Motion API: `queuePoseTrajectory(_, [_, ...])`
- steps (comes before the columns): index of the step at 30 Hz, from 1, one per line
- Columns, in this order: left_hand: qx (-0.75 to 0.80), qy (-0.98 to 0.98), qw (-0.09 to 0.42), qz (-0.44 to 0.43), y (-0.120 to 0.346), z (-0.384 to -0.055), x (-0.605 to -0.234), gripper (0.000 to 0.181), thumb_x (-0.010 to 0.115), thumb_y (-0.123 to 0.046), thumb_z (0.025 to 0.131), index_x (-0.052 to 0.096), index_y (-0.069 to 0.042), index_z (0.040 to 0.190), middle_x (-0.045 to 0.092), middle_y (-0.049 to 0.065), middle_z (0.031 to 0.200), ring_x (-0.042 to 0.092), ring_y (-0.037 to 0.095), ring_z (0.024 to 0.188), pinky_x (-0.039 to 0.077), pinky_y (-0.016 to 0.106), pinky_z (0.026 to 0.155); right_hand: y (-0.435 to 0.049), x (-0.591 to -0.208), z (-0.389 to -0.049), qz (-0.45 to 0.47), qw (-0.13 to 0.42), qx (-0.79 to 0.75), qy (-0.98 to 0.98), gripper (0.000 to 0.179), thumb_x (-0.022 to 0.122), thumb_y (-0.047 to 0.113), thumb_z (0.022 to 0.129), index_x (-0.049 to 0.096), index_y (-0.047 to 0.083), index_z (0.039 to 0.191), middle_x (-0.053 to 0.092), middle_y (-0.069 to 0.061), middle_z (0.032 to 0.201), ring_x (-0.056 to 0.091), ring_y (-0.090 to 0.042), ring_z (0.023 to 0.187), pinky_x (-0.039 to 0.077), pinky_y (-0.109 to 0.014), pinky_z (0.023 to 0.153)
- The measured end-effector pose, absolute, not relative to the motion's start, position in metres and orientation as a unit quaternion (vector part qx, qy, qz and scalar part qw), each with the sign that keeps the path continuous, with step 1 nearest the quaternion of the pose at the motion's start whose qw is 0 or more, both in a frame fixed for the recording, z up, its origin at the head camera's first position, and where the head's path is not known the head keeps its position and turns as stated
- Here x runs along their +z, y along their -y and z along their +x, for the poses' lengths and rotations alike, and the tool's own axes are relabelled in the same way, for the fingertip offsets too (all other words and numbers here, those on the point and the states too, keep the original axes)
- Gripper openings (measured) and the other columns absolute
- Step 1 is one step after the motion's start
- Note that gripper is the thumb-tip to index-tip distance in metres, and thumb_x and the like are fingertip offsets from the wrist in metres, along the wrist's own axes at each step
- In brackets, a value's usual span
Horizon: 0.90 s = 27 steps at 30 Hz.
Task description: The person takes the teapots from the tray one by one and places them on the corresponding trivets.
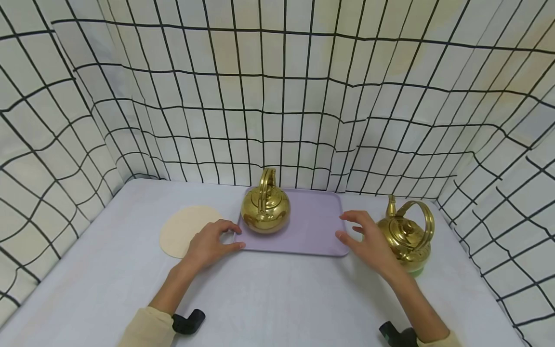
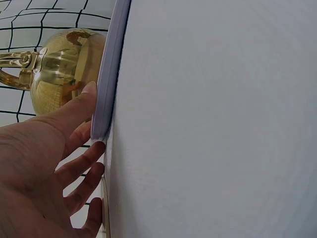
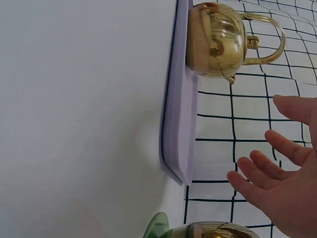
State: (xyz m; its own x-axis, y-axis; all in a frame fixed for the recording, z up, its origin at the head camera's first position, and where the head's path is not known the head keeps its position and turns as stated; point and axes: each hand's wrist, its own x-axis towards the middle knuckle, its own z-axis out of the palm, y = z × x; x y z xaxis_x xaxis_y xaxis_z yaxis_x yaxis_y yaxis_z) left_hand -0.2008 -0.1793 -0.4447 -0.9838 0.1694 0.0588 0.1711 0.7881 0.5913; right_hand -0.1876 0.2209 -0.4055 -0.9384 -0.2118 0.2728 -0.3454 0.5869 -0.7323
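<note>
A stiff tray (image 1: 315, 222) with its load to the left

Nearest us, the bare front of the desk (image 1: 269, 301) runs up to the tray's long near rim. Our left hand (image 1: 211, 243) is at the near left corner, thumb and fingertips touching the edge, the fingers loosely spread rather than clenched. Our right hand (image 1: 368, 241) is released, its fingers parted just beside the right edge and holding nothing.

The lilac tray lies on the desk between our hands. We judge it light and stiff, probably plastic, with a smooth face that gives little grip — so we favour the two short sides, thumbs over the raised rim and fingers tucked beneath.

Farther in, a brass kettle (image 1: 265, 214) stands upright on the tray's left half. It looks hard, polished and likely heavier than the tray, so we expect the left side to carry most of the weight and the kettle to slide if we tilt. Should we want it alone, the arched handle (image 1: 262, 193) seems a surer hold than the slick, round body.

Behind everything rises the black grid (image 1: 284, 112) — close to the tray's far edge.
</note>
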Motion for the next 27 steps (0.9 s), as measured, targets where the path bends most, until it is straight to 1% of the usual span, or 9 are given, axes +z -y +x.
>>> queuePoseTrajectory(4, [-0.311, 0.946, 0.000, -0.089, 0.180, -0.201, -0.445, 0.032, 0.084, -0.038, 0.087, 0.074, -0.022, 0.114, 0.070, 0.009, 0.137, 0.062, 0.038, 0.131, 0.050, 0.061, 0.104, -0.218, -0.410, -0.190, 0.155, 0.055, 0.424, 0.890, 0.046, 0.076, 0.016, 0.095, 0.059, 0.002, 0.135, 0.058, -0.020, 0.141, 0.055, -0.041, 0.137, 0.050, -0.059, 0.111])
queuePoseTrajectory(13, [-0.311, 0.946, 0.001, -0.089, 0.181, -0.200, -0.446, 0.032, 0.083, -0.038, 0.088, 0.074, -0.023, 0.114, 0.069, 0.008, 0.138, 0.061, 0.038, 0.132, 0.050, 0.061, 0.104, -0.213, -0.415, -0.192, 0.149, -0.003, 0.425, 0.893, 0.050, 0.076, 0.021, 0.096, 0.056, 0.001, 0.137, 0.054, -0.022, 0.144, 0.050, -0.045, 0.142, 0.044, -0.062, 0.117])
queuePoseTrajectory(19, [-0.311, 0.946, 0.003, -0.090, 0.181, -0.201, -0.447, 0.031, 0.083, -0.038, 0.088, 0.074, -0.023, 0.113, 0.070, 0.008, 0.137, 0.061, 0.038, 0.132, 0.050, 0.061, 0.104, -0.210, -0.418, -0.193, 0.150, 0.002, 0.407, 0.901, 0.050, 0.077, 0.020, 0.094, 0.058, 0.000, 0.136, 0.056, -0.024, 0.142, 0.052, -0.045, 0.139, 0.043, -0.063, 0.116])
queuePoseTrajectory(27, [-0.310, 0.946, 0.006, -0.092, 0.180, -0.201, -0.448, 0.031, 0.083, -0.037, 0.088, 0.074, -0.022, 0.113, 0.069, 0.008, 0.138, 0.061, 0.038, 0.133, 0.050, 0.061, 0.104, -0.209, -0.423, -0.196, 0.155, 0.004, 0.378, 0.913, 0.048, 0.078, 0.024, 0.094, 0.062, 0.000, 0.132, 0.059, -0.025, 0.139, 0.054, -0.046, 0.136, 0.043, -0.064, 0.115])
